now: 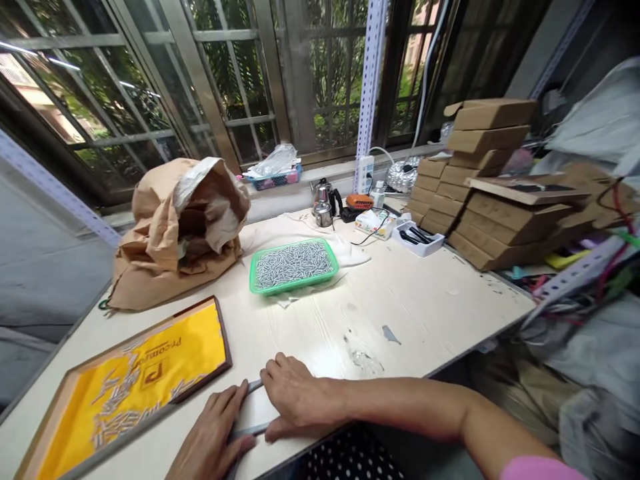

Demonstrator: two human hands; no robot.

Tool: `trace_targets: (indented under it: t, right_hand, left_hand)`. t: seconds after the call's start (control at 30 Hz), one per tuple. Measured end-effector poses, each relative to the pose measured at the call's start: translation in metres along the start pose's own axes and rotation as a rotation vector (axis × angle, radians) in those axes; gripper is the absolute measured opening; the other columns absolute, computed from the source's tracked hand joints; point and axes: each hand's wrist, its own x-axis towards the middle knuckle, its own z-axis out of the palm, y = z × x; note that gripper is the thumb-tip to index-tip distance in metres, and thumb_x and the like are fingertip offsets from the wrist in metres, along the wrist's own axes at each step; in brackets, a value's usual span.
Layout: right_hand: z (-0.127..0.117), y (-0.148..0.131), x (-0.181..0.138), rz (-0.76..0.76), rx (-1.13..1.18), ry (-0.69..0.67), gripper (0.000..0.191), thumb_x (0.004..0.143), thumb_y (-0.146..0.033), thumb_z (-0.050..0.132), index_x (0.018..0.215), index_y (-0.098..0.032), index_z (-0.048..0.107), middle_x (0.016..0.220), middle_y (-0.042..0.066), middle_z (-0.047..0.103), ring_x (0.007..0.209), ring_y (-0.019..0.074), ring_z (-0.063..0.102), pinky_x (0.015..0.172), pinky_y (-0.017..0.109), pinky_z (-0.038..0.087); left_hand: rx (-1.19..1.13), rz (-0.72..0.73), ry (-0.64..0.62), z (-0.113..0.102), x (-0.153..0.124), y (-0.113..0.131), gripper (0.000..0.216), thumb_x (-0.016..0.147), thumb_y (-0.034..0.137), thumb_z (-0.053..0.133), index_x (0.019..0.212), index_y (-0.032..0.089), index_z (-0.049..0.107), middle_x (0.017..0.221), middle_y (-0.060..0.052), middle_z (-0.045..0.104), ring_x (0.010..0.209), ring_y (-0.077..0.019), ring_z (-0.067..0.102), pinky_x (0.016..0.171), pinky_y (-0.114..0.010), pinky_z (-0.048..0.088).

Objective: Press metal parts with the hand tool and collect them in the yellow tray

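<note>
Both my hands rest at the near edge of the table [425,307] on a flat white plate with a thin grey rim [255,408]. My left hand [213,440] lies along its left side, fingers curled over the edge. My right hand [295,397] covers its right part, with the fingers over the far edge and the thumb on the near edge. Just to the left lies a wooden-framed tray with a yellow lining [130,387] strewn with several small silvery pieces. Further back stands a green tray [293,267] full of the same small metal pieces.
A crumpled brown paper sack [175,233] sits at the back left. Stacks of flat cardboard boxes [480,187] fill the right rear. A small kettle [324,200], a white tray with black items [419,239] and a power strip [365,173] stand near the window sill.
</note>
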Motion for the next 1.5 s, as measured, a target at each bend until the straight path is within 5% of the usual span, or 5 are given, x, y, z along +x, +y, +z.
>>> trace_targets:
  t: [0.3, 0.63, 0.87, 1.33, 1.5]
  right_hand:
    - [-0.015, -0.003, -0.004, 0.077, 0.066, -0.097, 0.044, 0.078, -0.039, 0.073, 0.105, -0.005, 0.064, 0.106, 0.018, 0.061, 0.1, 0.0285, 0.052, 0.086, 0.04, 0.044]
    - [0.012, -0.003, 0.007, -0.014, 0.043, -0.1, 0.019, 0.094, -0.024, 0.053, 0.09, -0.01, 0.065, 0.088, 0.01, 0.064, 0.084, 0.0197, 0.056, 0.078, 0.032, 0.04]
    - [0.005, 0.022, 0.009, -0.059, 0.071, 0.0, 0.041, 0.088, -0.05, 0.06, 0.103, -0.012, 0.065, 0.098, 0.011, 0.06, 0.09, 0.0218, 0.051, 0.078, 0.033, 0.038]
    - [0.002, 0.042, 0.057, 0.076, -0.024, 0.005, 0.013, 0.09, -0.02, 0.057, 0.095, -0.014, 0.068, 0.097, 0.01, 0.065, 0.092, 0.0224, 0.051, 0.076, 0.033, 0.034]
    - [0.005, -0.021, 0.066, -0.403, -0.046, -0.027, 0.011, 0.089, -0.026, 0.062, 0.096, -0.024, 0.07, 0.1, 0.007, 0.062, 0.099, 0.0235, 0.045, 0.074, 0.033, 0.032]
  left_hand:
    - [-0.011, -0.015, -0.276, -0.034, 0.031, 0.046, 0.039, 0.086, 0.034, 0.063, 0.12, 0.017, 0.057, 0.108, -0.01, 0.06, 0.1, -0.0253, 0.051, 0.09, -0.04, 0.045]
    - [0.024, -0.033, -0.3, -0.031, 0.031, 0.05, 0.02, 0.094, 0.033, 0.052, 0.083, 0.017, 0.058, 0.084, -0.005, 0.058, 0.083, -0.0206, 0.051, 0.076, -0.032, 0.044]
    - [0.081, -0.162, -0.152, -0.025, 0.018, 0.06, 0.03, 0.089, 0.029, 0.06, 0.115, 0.016, 0.055, 0.114, -0.012, 0.059, 0.109, -0.0278, 0.054, 0.093, -0.044, 0.046]
    - [-0.138, -0.047, 0.002, 0.008, -0.027, 0.097, 0.041, 0.094, 0.035, 0.052, 0.131, 0.016, 0.049, 0.142, -0.015, 0.05, 0.14, -0.0295, 0.034, 0.114, -0.056, 0.028]
    - [-0.145, -0.071, 0.001, 0.016, -0.03, 0.094, 0.05, 0.092, 0.04, 0.056, 0.134, 0.013, 0.047, 0.136, -0.017, 0.054, 0.132, -0.0311, 0.045, 0.109, -0.051, 0.038]
